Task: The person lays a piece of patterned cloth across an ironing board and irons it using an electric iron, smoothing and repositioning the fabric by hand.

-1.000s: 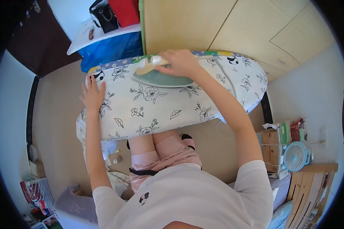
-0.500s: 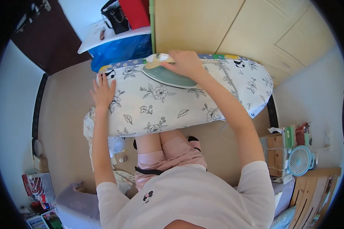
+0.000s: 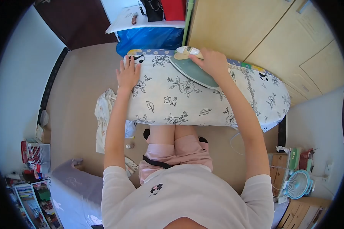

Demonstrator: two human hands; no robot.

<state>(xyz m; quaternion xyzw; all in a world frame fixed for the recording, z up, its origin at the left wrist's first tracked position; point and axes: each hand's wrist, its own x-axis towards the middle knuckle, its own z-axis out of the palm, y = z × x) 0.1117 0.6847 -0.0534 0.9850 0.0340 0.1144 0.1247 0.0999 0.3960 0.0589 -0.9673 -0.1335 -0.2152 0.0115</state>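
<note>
A white cloth with black flower outlines (image 3: 187,103) lies over an ironing board whose patterned cover (image 3: 156,52) shows along the far edge. My right hand (image 3: 214,64) is wrapped round the handle of a green and cream iron (image 3: 195,72), which rests on the cloth's upper middle with its tip pointing left. Flat on the cloth's left end, fingers spread, lies my left hand (image 3: 128,73). Part of the cloth hangs off the board's left side.
Pale cabinets (image 3: 233,30) stand behind the board. A blue bag (image 3: 151,38) is under a white shelf (image 3: 122,24) at the back left. At right are a small fan (image 3: 298,184) and boxes (image 3: 279,168); a purple-covered piece of furniture (image 3: 76,183) is at lower left.
The whole view has shifted, so the board appears further right. The iron's front has turned slightly upward towards the board's far edge. My left hand stays flat on the cloth.
</note>
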